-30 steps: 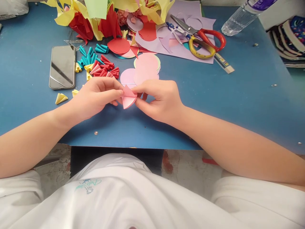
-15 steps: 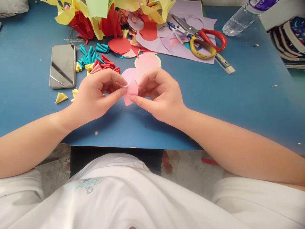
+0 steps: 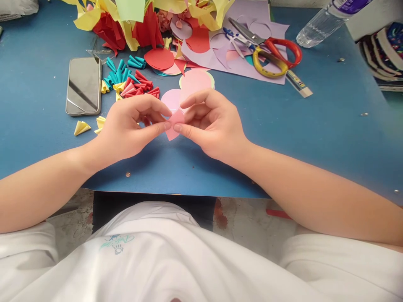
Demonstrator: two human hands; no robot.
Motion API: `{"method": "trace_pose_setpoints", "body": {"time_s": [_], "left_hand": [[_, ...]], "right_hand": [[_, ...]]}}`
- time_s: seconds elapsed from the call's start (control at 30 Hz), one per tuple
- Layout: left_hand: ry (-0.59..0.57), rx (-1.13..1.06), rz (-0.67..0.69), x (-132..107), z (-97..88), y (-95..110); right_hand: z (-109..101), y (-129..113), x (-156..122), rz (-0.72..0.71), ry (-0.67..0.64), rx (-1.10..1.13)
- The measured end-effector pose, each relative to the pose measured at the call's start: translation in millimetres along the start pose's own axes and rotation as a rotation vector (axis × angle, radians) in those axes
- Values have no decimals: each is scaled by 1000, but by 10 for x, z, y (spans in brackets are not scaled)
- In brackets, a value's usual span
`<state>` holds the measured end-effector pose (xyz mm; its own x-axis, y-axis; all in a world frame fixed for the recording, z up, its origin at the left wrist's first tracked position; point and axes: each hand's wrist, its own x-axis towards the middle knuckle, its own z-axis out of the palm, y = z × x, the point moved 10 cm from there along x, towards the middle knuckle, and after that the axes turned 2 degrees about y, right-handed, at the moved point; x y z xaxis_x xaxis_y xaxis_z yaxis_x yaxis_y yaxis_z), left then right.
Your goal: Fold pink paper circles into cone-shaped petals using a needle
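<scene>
A small piece of pink paper (image 3: pixel 172 133), folded to a point, is pinched between my two hands just above the blue table. My left hand (image 3: pixel 134 128) grips its left edge with thumb and fingers. On the other side, the thumb of my right hand (image 3: pixel 214 123) presses the paper's front. Behind them lie a lilac paper circle (image 3: pixel 171 99) and a pale pink paper circle (image 3: pixel 197 80) over a greenish one. Rolled paper cones, red (image 3: pixel 141 86) and teal (image 3: pixel 118 74), are heaped beyond my left hand, with a folded yellow cone (image 3: pixel 82 128) nearer its wrist.
A phone (image 3: pixel 83 86) lies left of the cones. At the back are red and yellow paper flowers (image 3: pixel 147 27), red paper circles (image 3: pixel 159 59) and lilac paper sheets (image 3: pixel 264 75). Scissors (image 3: pixel 277 52), an eraser-like stick (image 3: pixel 299 84) and a water bottle (image 3: pixel 321 25) are at the right.
My right thumb has moved up and left over the pink paper, close to my left thumb. Less of the paper's folded face shows now.
</scene>
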<state>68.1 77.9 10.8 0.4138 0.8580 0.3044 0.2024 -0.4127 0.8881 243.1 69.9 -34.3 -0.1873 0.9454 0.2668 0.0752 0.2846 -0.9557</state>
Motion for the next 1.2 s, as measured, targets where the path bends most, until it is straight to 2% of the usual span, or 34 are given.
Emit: {"method": "trace_pose_setpoints", "body": {"time_s": [0.17,0.33,0.43,0.57,0.8,0.9,1.07,1.2], "left_hand": [[-6,-59,-115,8,23,-35],[-13,-98,-80,27,20,-30],[-39,-93,-76,24,35,-42],[-53,-34,-66,-1,41,-43],[-121,21,-151,-31,125,-126],[-121,83,-157,-24,124,-107],[-116,34,-206,-14,91,-119],[-122,66,-213,-12,76,-136]], "right_hand": [[-13,-25,-13,15,-40,-35],[7,-70,-18,78,-48,54],[30,-114,-10,43,-48,97],[18,-128,-7,12,-33,8],[-44,-208,-30,-91,12,-49],[-33,-163,-31,-82,16,-22],[84,-72,-22,6,-75,28],[59,-130,-1,-46,-70,-32]]}}
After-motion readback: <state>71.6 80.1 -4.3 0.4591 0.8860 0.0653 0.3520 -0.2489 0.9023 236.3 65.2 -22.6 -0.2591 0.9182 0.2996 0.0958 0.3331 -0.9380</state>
